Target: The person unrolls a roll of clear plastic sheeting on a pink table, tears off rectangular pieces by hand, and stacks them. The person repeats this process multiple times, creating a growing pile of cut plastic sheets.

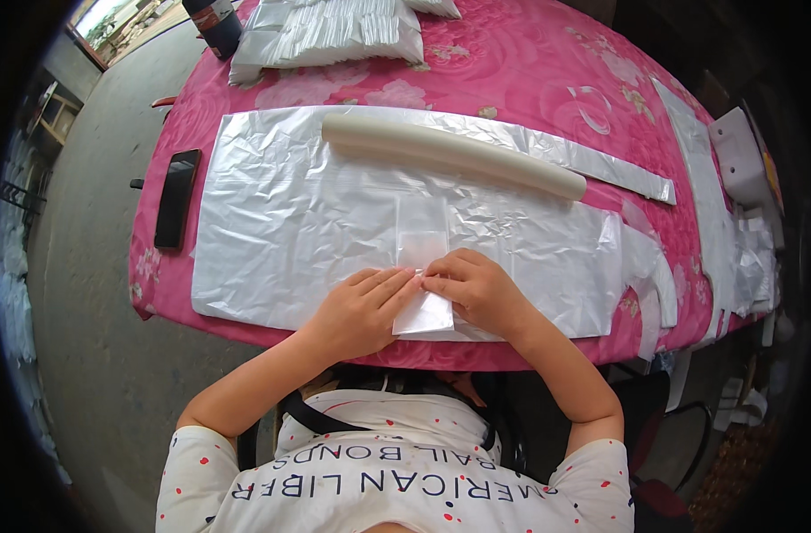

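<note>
A narrow clear plastic bag lies across the near part of a large silvery-white plastic sheet, its lower end folded over and shinier than the rest. My left hand closes on the bag's left edge, fingers together and tips at the fold; its thumb is mostly hidden. From the other side my right hand pinches the fold with thumb and forefinger. The two hands' fingertips almost meet there. Beyond them, a long beige tube rests slantwise on the sheet.
A pink flowered tablecloth covers the table. A black phone lies at the left edge. Packed white plastic bags and a dark bottle stand at the back. Plastic strips and a white container are at the right.
</note>
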`<control>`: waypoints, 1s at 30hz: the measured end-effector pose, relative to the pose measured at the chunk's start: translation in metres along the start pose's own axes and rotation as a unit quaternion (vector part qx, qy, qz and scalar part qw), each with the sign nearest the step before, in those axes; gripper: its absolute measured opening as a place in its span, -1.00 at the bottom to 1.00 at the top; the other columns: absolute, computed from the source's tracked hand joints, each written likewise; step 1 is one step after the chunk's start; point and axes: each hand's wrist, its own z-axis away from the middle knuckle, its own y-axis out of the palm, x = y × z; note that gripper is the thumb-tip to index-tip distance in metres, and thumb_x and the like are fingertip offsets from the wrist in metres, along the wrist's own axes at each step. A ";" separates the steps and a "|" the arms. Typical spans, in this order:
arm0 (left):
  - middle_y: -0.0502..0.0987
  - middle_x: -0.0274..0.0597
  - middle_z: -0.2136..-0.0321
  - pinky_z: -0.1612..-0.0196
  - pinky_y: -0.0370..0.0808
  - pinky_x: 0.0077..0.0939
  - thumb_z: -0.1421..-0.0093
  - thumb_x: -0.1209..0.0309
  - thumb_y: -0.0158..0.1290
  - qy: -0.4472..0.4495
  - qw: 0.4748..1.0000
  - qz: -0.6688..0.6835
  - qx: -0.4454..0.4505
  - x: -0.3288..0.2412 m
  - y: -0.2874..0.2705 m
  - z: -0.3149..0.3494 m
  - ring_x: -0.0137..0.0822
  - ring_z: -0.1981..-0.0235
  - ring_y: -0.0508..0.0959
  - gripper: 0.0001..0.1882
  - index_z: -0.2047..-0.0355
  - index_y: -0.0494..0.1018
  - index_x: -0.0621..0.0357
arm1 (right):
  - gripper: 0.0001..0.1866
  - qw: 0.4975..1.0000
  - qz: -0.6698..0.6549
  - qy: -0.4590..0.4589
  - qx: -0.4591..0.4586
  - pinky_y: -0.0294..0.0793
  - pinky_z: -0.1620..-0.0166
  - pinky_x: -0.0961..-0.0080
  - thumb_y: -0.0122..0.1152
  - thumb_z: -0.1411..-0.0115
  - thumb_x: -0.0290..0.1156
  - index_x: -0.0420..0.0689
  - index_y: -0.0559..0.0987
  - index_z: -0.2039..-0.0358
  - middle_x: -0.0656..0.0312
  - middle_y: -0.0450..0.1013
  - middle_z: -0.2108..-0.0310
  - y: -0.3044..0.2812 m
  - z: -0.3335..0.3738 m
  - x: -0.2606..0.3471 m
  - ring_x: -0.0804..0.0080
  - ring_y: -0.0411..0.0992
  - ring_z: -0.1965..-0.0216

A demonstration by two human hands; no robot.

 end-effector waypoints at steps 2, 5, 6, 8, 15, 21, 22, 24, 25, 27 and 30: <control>0.50 -0.10 0.17 0.10 0.41 -0.30 0.28 0.49 0.13 0.005 1.000 0.001 -0.006 0.004 -0.001 0.002 -0.18 0.17 0.51 -0.34 0.03 0.36 0.24 | -0.62 1.000 -0.011 0.013 -0.010 0.43 0.28 0.46 0.18 0.21 -0.69 -0.11 0.57 0.29 0.27 0.45 0.34 0.003 0.005 0.003 0.30 0.40 0.32; 0.52 -0.10 0.21 0.15 0.42 -0.31 0.26 0.51 0.14 -0.035 0.999 0.037 -0.003 0.003 -0.004 -0.002 -0.18 0.23 0.53 -0.35 0.02 0.35 0.24 | -0.65 0.998 -0.020 0.056 -0.027 0.42 0.27 0.47 0.18 0.18 -0.66 -0.12 0.58 0.29 0.26 0.46 0.35 -0.001 0.005 0.005 0.28 0.39 0.32; 0.53 -0.10 0.23 0.18 0.43 -0.32 0.23 0.52 0.14 -0.063 0.996 0.064 0.000 0.002 -0.006 -0.006 -0.17 0.26 0.53 -0.37 0.02 0.35 0.24 | -0.67 0.996 -0.023 0.075 -0.033 0.42 0.26 0.47 0.18 0.16 -0.64 -0.13 0.58 0.29 0.25 0.46 0.35 -0.002 0.005 0.005 0.26 0.39 0.32; 0.54 -0.10 0.30 0.25 0.45 -0.36 0.14 0.52 0.12 -0.126 0.986 0.107 -0.003 0.003 -0.005 -0.010 -0.17 0.33 0.54 -0.42 0.01 0.34 0.25 | -0.79 0.988 -0.049 0.141 -0.048 0.41 0.33 0.50 0.17 0.05 -0.54 -0.15 0.58 0.32 0.23 0.47 0.44 -0.002 0.005 0.000 0.32 0.41 0.42; 0.56 -0.17 0.56 0.46 0.41 -0.60 -0.08 0.44 0.10 -0.393 0.874 0.284 0.015 0.026 -0.010 -0.043 -0.48 0.58 0.50 -0.36 -0.15 0.14 0.32 | -0.75 0.858 -0.208 0.469 -0.002 0.36 0.53 0.60 0.13 -0.12 -0.32 -0.29 0.57 0.45 0.23 0.44 0.69 -0.014 -0.027 -0.001 0.56 0.42 0.65; 0.56 -0.16 0.48 0.46 0.40 -0.63 -0.06 0.44 0.11 -0.448 0.842 0.296 0.046 0.028 -0.020 -0.055 -0.48 0.55 0.51 -0.38 -0.13 0.17 0.32 | -0.74 0.804 -0.230 0.545 0.063 0.35 0.56 0.64 0.13 -0.10 -0.33 -0.29 0.55 0.55 0.25 0.43 0.68 -0.020 -0.042 -0.012 0.60 0.41 0.66; 0.54 -0.11 0.40 0.44 0.42 -0.59 -0.06 0.44 0.11 -0.415 0.869 0.270 0.021 0.029 -0.018 -0.052 -0.44 0.49 0.52 -0.38 -0.12 0.18 0.31 | -0.74 0.799 -0.231 0.552 0.067 0.34 0.57 0.65 0.13 -0.10 -0.33 -0.28 0.53 0.58 0.26 0.42 0.68 -0.020 -0.043 -0.012 0.62 0.40 0.66; 0.51 -0.02 0.25 0.38 0.45 -0.51 -0.05 0.46 0.11 -0.348 0.912 0.213 -0.031 0.032 -0.011 -0.044 -0.35 0.39 0.54 -0.40 -0.11 0.20 0.30 | -0.74 0.798 -0.228 0.553 0.073 0.34 0.57 0.65 0.13 -0.09 -0.33 -0.29 0.53 0.58 0.26 0.42 0.69 -0.020 -0.045 -0.013 0.61 0.40 0.66; 0.46 0.01 0.18 0.31 0.44 -0.45 -0.05 0.45 0.10 -0.282 0.944 0.164 -0.054 0.032 -0.006 -0.043 -0.28 0.30 0.52 -0.41 -0.10 0.20 0.31 | -0.74 0.798 -0.226 0.553 0.076 0.35 0.57 0.64 0.13 -0.09 -0.33 -0.29 0.53 0.59 0.26 0.42 0.69 -0.020 -0.045 -0.013 0.60 0.41 0.66; 0.36 0.08 0.04 0.17 0.43 -0.35 -0.05 0.45 0.09 -0.145 0.983 0.062 -0.098 0.031 0.003 -0.043 -0.15 0.12 0.47 -0.42 -0.09 0.21 0.32 | -0.74 0.805 -0.219 0.546 0.077 0.38 0.55 0.61 0.12 -0.08 -0.32 -0.28 0.56 0.56 0.23 0.44 0.69 -0.019 -0.043 -0.016 0.56 0.43 0.65; 0.29 0.11 -0.04 -0.07 0.28 -0.21 -0.05 0.37 0.08 -0.091 0.992 0.024 -0.085 0.018 0.012 -0.054 -0.01 -0.08 0.30 -0.41 -0.08 0.20 0.36 | -0.76 0.815 -0.209 0.535 0.071 0.40 0.54 0.59 0.10 -0.05 -0.34 -0.26 0.57 0.57 0.21 0.44 0.71 -0.016 -0.040 -0.019 0.53 0.45 0.66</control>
